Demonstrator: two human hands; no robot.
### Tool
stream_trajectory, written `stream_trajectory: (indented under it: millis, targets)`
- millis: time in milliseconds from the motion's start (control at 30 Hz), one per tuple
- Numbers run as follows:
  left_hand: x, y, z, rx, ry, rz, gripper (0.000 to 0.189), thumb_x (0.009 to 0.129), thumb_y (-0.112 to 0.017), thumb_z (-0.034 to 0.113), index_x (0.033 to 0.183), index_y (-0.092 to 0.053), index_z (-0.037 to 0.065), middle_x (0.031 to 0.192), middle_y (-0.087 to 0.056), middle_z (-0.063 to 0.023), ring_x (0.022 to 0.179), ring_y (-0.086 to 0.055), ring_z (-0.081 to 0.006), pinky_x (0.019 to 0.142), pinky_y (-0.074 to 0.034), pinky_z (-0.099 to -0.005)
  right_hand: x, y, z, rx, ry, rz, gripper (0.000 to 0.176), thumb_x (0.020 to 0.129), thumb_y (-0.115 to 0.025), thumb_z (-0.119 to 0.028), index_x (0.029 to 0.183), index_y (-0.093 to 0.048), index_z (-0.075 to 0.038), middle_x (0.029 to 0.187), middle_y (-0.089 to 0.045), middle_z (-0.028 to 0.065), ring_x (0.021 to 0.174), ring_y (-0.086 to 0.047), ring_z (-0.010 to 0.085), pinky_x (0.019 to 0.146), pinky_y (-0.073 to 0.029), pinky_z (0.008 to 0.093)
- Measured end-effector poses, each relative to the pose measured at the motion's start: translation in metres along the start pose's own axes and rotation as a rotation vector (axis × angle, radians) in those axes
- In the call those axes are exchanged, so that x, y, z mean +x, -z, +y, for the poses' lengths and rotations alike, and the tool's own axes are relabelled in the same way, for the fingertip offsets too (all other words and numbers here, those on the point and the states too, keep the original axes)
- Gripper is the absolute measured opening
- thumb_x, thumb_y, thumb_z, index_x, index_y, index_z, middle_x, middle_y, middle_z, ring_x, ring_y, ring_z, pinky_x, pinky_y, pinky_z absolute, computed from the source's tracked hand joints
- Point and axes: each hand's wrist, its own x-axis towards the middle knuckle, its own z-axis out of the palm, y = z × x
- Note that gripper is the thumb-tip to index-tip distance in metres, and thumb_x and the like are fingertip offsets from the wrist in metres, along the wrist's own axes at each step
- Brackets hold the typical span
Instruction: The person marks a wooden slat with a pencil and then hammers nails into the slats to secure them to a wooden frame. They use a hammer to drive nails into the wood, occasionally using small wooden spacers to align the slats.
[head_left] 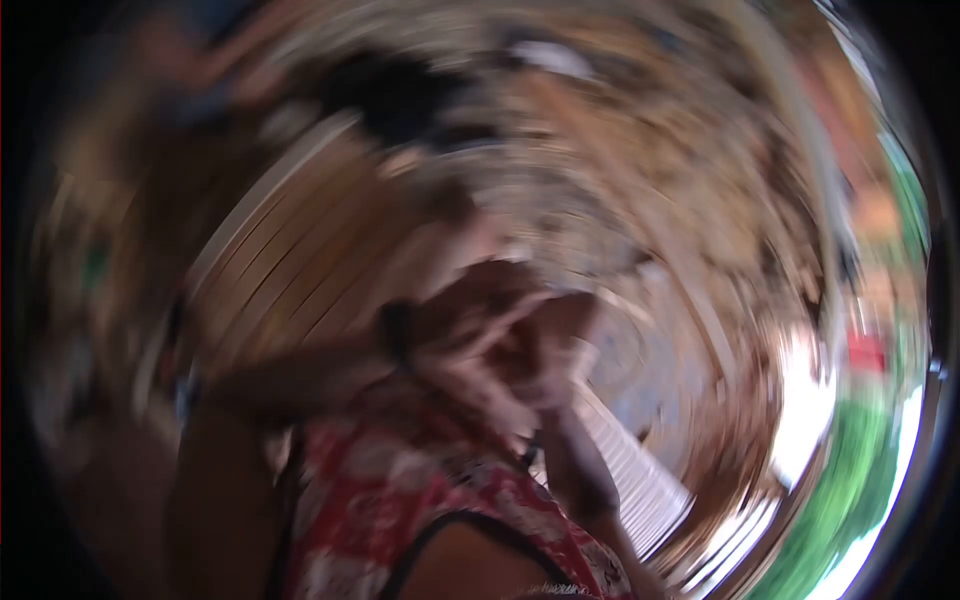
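My left hand (pixel 480 308), with a dark band (pixel 398 332) at its wrist, reaches in from the left to the middle of the head view. Close against it, in front of my chest, is my right hand (pixel 562 335). The two hands appear to touch or overlap. Motion smears the fingers of both, so I cannot make out whether anything is between them. Below them lies the red and white patterned garment (pixel 400 490) on my body.
A brown slatted wooden surface (pixel 300 240) stands left of my hands. A pale ribbed panel (pixel 640 480) shows at lower right. Brown, littered-looking ground (pixel 640 140) lies beyond, with a dark shape (pixel 395 95) at upper left. Green material (pixel 840 490) is at the right edge.
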Motion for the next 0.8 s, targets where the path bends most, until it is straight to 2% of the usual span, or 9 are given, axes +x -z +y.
stream_trajectory:
  millis: [33, 67, 133, 233, 333, 433, 567, 633, 800]
  targets:
    - [-0.011, 0.001, -0.006, -0.021, -0.019, 0.173, 0.047, 0.108, -0.040, 0.036, 0.138, -0.054, 0.003, 0.132, -0.058, -0.0151, 0.121, -0.054, -0.0323, 0.104, -0.041, -0.0469, 0.001, 0.006, 0.042, 0.386, -0.111, -0.063, 0.058, 0.091, -0.059, -0.014, 0.144, -0.041, 0.001, 0.115, -0.063, 0.0149, 0.098, -0.062, 0.0206, 0.078, -0.053, 0.0310]
    - [-0.028, 0.015, 0.001, -0.630, 0.606, 0.153, 0.041, 0.107, -0.044, 0.034, 0.128, -0.060, 0.003, 0.119, -0.063, -0.0146, 0.109, -0.060, -0.0307, 0.095, -0.047, -0.0435, 0.004, 0.014, 0.083, 0.707, -0.240, -0.089, 0.053, 0.097, -0.052, -0.016, 0.145, -0.038, 0.002, 0.115, -0.062, 0.0120, 0.096, -0.061, 0.0140, 0.074, -0.052, 0.0259]
    - [-0.029, 0.068, 0.040, -0.277, 0.604, 0.283, 0.034, 0.107, -0.047, 0.029, 0.118, -0.065, 0.002, 0.108, -0.066, -0.0135, 0.097, -0.063, -0.0261, 0.088, -0.050, -0.0397, 0.054, -0.051, -0.049, -0.424, 0.167, -0.126, 0.036, 0.087, -0.055, 0.011, 0.123, -0.055, 0.013, 0.100, -0.069, 0.0209, 0.099, -0.069, 0.0247, 0.089, -0.057, 0.0345]
    - [-0.052, 0.104, 0.055, -0.342, 0.869, 0.333, 0.023, 0.104, -0.055, 0.018, 0.116, -0.067, 0.002, 0.106, -0.068, -0.0131, 0.098, -0.063, -0.0204, 0.092, -0.050, -0.0385, 0.076, -0.102, -0.075, 0.297, -0.301, -0.052, 0.032, 0.096, -0.050, -0.010, 0.123, -0.052, 0.006, 0.096, -0.065, 0.0122, 0.083, -0.063, 0.0156, 0.075, -0.051, 0.0261]
    - [-0.108, 0.087, 0.022, -0.216, 0.531, 0.618, 0.026, 0.104, -0.055, 0.021, 0.119, -0.066, 0.003, 0.111, -0.068, -0.0124, 0.100, -0.062, -0.0201, 0.096, -0.049, -0.0380, 0.100, -0.102, -0.048, 0.254, -0.332, -0.421, 0.023, 0.096, -0.051, -0.004, 0.117, -0.057, 0.004, 0.091, -0.066, 0.0102, 0.079, -0.063, 0.0151, 0.076, -0.051, 0.0262]
    - [-0.155, 0.096, 0.000, -0.201, 0.774, 0.759, 0.037, 0.106, -0.049, 0.031, 0.122, -0.064, 0.002, 0.121, -0.066, -0.0140, 0.110, -0.061, -0.0236, 0.097, -0.048, -0.0375, 0.121, -0.111, -0.039, 0.014, -0.274, -0.389, 0.020, 0.096, -0.054, 0.001, 0.115, -0.059, 0.003, 0.095, -0.067, 0.0079, 0.085, -0.063, 0.0138, 0.077, -0.051, 0.0267]
    - [-0.206, 0.111, -0.033, 0.831, 1.078, 0.668, 0.043, 0.090, -0.070, 0.032, 0.125, -0.063, 0.009, 0.122, -0.063, -0.0160, 0.116, -0.057, -0.0356, 0.099, -0.045, -0.0457, 0.154, -0.099, -0.040, 0.056, -0.197, -0.193, 0.022, 0.094, -0.059, 0.001, 0.116, -0.060, 0.002, 0.097, -0.067, 0.0073, 0.090, -0.061, 0.0126, 0.076, -0.051, 0.0278]
    - [-0.220, 0.113, -0.036, 0.901, 1.095, 0.598, 0.046, 0.086, -0.073, 0.031, 0.126, -0.063, 0.010, 0.126, -0.061, -0.0149, 0.118, -0.056, -0.0355, 0.100, -0.044, -0.0478, 0.171, -0.083, -0.037, 0.137, -0.207, -0.101, 0.023, 0.092, -0.063, -0.001, 0.115, -0.062, 0.002, 0.097, -0.067, 0.0074, 0.092, -0.061, 0.0125, 0.075, -0.051, 0.0281]
    - [-0.215, 0.110, -0.035, 1.006, 1.010, 0.433, 0.047, 0.083, -0.075, 0.031, 0.124, -0.066, 0.011, 0.138, -0.054, -0.0155, 0.129, -0.048, -0.0355, 0.107, -0.037, -0.0504, 0.211, -0.057, -0.055, -0.645, -0.009, 0.069, 0.011, 0.091, -0.071, -0.006, 0.099, -0.071, 0.001, 0.089, -0.071, 0.0047, 0.080, -0.062, 0.0083, 0.073, -0.050, 0.0233]
